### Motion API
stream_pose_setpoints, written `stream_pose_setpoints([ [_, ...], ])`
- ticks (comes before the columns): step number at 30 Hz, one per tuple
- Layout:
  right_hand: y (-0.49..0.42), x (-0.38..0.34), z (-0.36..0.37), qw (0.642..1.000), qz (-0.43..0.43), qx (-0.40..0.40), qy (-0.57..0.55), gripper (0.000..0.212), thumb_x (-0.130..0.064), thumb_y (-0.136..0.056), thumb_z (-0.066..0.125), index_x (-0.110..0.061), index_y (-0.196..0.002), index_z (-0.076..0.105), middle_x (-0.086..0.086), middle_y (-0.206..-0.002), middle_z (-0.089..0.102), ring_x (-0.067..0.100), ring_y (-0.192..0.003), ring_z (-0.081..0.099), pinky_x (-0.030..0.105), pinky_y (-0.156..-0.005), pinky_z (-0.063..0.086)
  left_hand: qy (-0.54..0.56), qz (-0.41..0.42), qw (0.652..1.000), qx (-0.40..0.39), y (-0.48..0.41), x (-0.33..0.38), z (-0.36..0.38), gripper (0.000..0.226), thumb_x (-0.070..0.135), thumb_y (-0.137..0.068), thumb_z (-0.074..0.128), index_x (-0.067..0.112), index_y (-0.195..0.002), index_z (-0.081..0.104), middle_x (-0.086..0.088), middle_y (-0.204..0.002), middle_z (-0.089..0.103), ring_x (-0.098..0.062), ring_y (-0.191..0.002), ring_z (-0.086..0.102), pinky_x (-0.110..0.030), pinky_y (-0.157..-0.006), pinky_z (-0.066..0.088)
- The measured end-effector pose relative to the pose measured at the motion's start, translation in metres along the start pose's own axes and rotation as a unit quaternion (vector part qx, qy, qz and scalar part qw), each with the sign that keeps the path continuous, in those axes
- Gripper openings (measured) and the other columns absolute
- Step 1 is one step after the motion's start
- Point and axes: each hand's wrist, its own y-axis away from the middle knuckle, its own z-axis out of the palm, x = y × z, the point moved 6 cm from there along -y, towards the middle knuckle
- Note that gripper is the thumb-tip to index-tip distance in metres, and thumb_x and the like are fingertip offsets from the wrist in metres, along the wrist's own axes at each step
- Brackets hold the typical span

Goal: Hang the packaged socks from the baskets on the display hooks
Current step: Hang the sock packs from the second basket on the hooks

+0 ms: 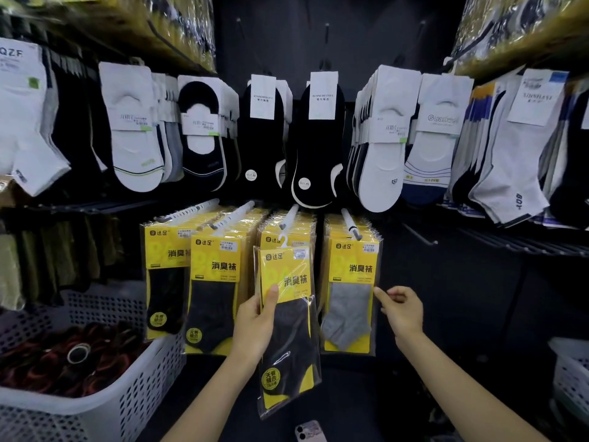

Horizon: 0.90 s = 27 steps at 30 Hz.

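Sock pack (288, 330), yellow card: my left hand (255, 323) is gripping its edge below a hook (291, 215); my right hand (403, 309) is hovering alongside, fingers (384, 295) loosely curled, empty.

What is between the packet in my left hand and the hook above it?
Nothing visible. The packet sits just below the hook, in front of hung packs; the right hand is off to one side.

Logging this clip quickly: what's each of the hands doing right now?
Left hand: gripping the yellow sock pack.
Right hand: open, loosely curled, holding nothing.
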Motion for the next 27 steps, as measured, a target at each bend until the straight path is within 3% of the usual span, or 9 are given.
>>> stream_pose_setpoints([
  [2, 0.012, -0.002, 0.001, 1.000, -0.020, -0.017, -0.012, 0.018, -0.016, -0.083, 0.072, -0.005, -0.089, 0.058, 0.008, -0.087, 0.060, 0.024, -0.084, 0.060, 0.047, -0.088, 0.053, 0.005, -0.007, 1.000, -0.019, 0.002, -0.002, 0.007, 0.027, 0.044, -0.093, 0.048, 0.026, -0.091, 0.068, 0.012, -0.071, 0.068, -0.001, -0.067, 0.061, -0.015, -0.065, 0.045],
  [4, 0.027, -0.009, 0.006, 0.997, -0.036, -0.059, -0.027, 0.017, -0.021, -0.086, 0.068, -0.006, -0.091, 0.060, 0.010, -0.092, 0.063, 0.022, -0.083, 0.062, 0.037, -0.081, 0.056, 0.003, -0.010, 0.999, -0.038, 0.004, -0.002, 0.017, 0.028, 0.046, -0.093, 0.048, 0.028, -0.082, 0.067, 0.004, -0.077, 0.068, -0.009, -0.073, 0.060, -0.025, -0.069, 0.045],
  [7, 0.053, -0.022, 0.021, 0.983, -0.034, -0.169, -0.067, 0.021, -0.028, -0.090, 0.062, -0.010, -0.101, 0.064, 0.006, -0.090, 0.067, 0.015, -0.077, 0.064, 0.019, -0.066, 0.053, -0.004, 0.006, 0.997, -0.072, 0.011, 0.003, 0.038, 0.028, 0.046, -0.090, 0.048, 0.028, -0.080, 0.066, 0.010, -0.070, 0.068, 0.001, -0.065, 0.060, -0.013, -0.059, 0.044],
  [11, 0.077, -0.022, 0.032, 0.954, -0.012, -0.268, -0.136, 0.023, -0.025, -0.088, 0.063, -0.015, -0.108, 0.066, 0.002, -0.101, 0.074, 0.018, -0.093, 0.071, 0.024, -0.075, 0.056, 0.010, 0.017, 0.992, -0.127, 0.019, 0.007, 0.069, 0.016, 0.035, -0.096, 0.048, 0.032, -0.098, 0.063, 0.014, -0.090, 0.071, 0.007, -0.081, 0.064, -0.005, -0.067, 0.044],
  [14, 0.074, -0.015, 0.021, 0.962, -0.015, -0.220, -0.160, 0.020, -0.019, -0.090, 0.061, -0.014, -0.109, 0.065, 0.003, -0.102, 0.074, 0.015, -0.094, 0.071, 0.020, -0.072, 0.056, 0.011, 0.011, 0.989, -0.144, 0.019, 0.008, 0.082, 0.015, 0.035, -0.097, 0.045, 0.030, -0.102, 0.058, 0.010, -0.099, 0.067, 0.000, -0.093, 0.062, -0.007, -0.075, 0.046],
  [18, 0.058, -0.011, 0.002, 0.979, -0.021, -0.146, -0.144, 0.013, -0.018, -0.095, 0.054, -0.015, -0.103, 0.064, 0.001, -0.099, 0.073, 0.010, -0.089, 0.070, 0.017, -0.067, 0.053, 0.015, -0.010, 0.985, -0.174, 0.019, 0.007, 0.088, 0.032, 0.041, -0.096, 0.044, 0.028, -0.125, 0.049, 0.005, -0.120, 0.061, -0.008, -0.113, 0.057, -0.028, -0.099, 0.046],
  [20, 0.050, -0.016, -0.002, 0.984, -0.033, -0.123, -0.127, 0.012, -0.019, -0.096, 0.053, -0.017, -0.102, 0.063, -0.002, -0.098, 0.072, 0.007, -0.089, 0.069, 0.017, -0.068, 0.051, 0.012, -0.008, 0.981, -0.194, 0.019, 0.009, 0.094, 0.036, 0.041, -0.097, 0.044, 0.029, -0.131, 0.046, 0.008, -0.127, 0.057, -0.007, -0.118, 0.053, -0.031, -0.103, 0.043],
  [24, 0.035, -0.036, 0.000, 0.989, -0.081, -0.100, -0.078, 0.008, -0.020, -0.096, 0.053, -0.021, -0.100, 0.061, -0.007, -0.098, 0.069, 0.001, -0.087, 0.065, 0.015, -0.067, 0.048, -0.003, -0.001, 0.983, -0.186, 0.011, 0.018, 0.101, 0.041, 0.039, -0.098, 0.044, 0.029, -0.137, 0.042, 0.015, -0.126, 0.048, 0.001, -0.113, 0.045, -0.012, -0.089, 0.036],
  [27, 0.027, -0.049, 0.010, 0.986, -0.106, -0.124, -0.044, 0.007, -0.017, -0.096, 0.053, -0.019, -0.098, 0.060, -0.001, -0.100, 0.069, 0.008, -0.092, 0.065, 0.022, -0.076, 0.052, 0.006, -0.006, 0.988, -0.151, 0.001, 0.020, 0.100, 0.042, 0.033, -0.099, 0.046, 0.021, -0.139, 0.041, 0.007, -0.129, 0.050, -0.004, -0.114, 0.047, -0.016, -0.093, 0.037],
])
